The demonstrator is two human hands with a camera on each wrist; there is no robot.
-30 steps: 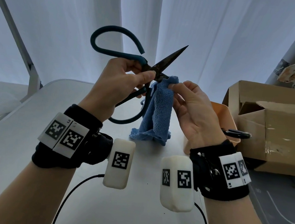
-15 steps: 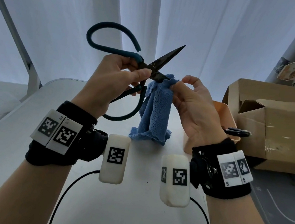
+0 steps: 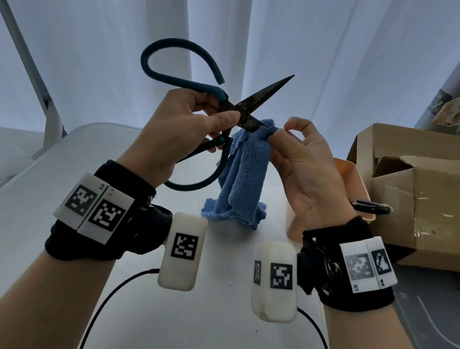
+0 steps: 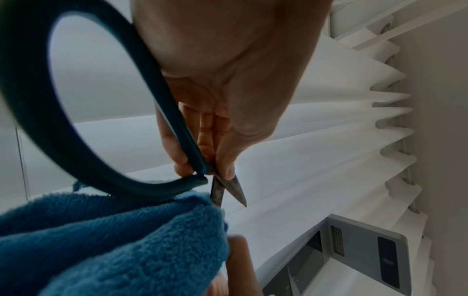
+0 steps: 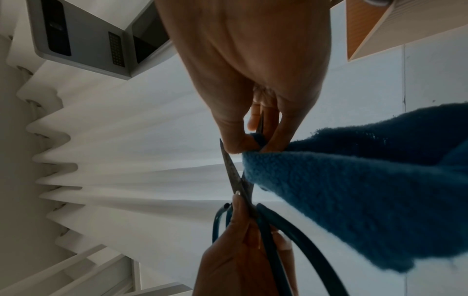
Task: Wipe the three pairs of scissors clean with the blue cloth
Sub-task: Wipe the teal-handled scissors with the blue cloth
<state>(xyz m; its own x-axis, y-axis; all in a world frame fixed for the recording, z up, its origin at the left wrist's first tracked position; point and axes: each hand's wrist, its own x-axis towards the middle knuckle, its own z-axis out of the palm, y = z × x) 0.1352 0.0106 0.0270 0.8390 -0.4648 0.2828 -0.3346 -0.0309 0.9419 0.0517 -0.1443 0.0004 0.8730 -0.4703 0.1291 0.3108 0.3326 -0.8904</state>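
Above the counter (image 3: pixel 24 219), the left hand (image 3: pixel 175 134) grips dark, tarnished scissors (image 3: pixel 244 106) with teal loop handles, blades parted. The right hand (image 3: pixel 300 166) pinches the fluffy blue cloth (image 3: pixel 244 176) around the lower blade, its tail drooping to the counter.

The scissors (image 3: pixel 205 91) had dark teal handle loops and dull, dark grey blades. The cloth (image 3: pixel 244 176) was a plain mid-blue. The tub (image 3: pixel 344 172) was peach, the cardboard box (image 3: pixel 437 203) brown, the table (image 3: pixel 45 178) white, and the wristbands (image 3: pixel 348 268) black with black-and-white square-patterned tags.
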